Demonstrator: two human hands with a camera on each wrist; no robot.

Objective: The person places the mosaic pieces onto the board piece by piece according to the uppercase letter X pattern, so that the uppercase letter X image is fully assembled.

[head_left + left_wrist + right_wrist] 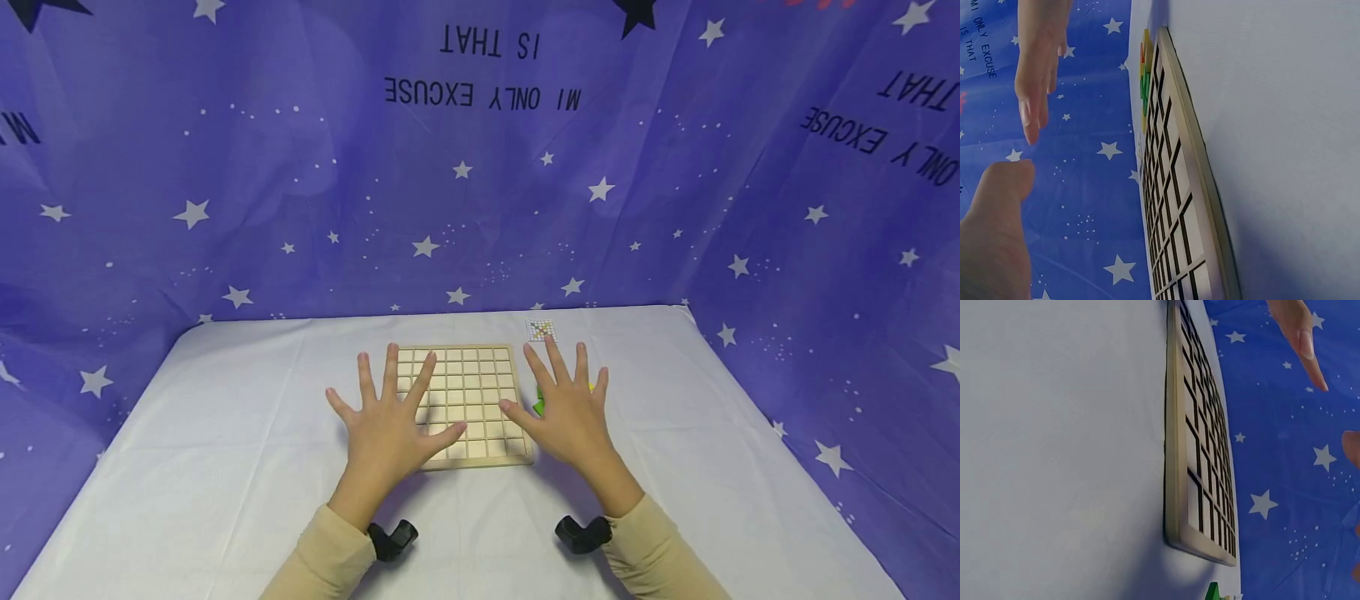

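Observation:
A square wooden grid board (467, 385) lies flat on the white cloth, its cells bare where they show. Over its left part my left hand (386, 429) hovers with fingers spread wide, holding nothing. My right hand (570, 417) is spread the same way just past the board's right edge, also holding nothing. Beneath the right hand, green pieces (539, 407) and a bit of yellow peek out, mostly covered by it. In the left wrist view, red, yellow and green pieces (1145, 81) sit beyond the board's far end.
A small printed card with a coloured grid pattern (541, 330) lies at the back of the white table (225, 433), beyond the right fingertips. A purple star-printed curtain (480, 208) hangs behind the table and along its sides. Black wrist cameras (393, 540) are strapped by the beige sleeves.

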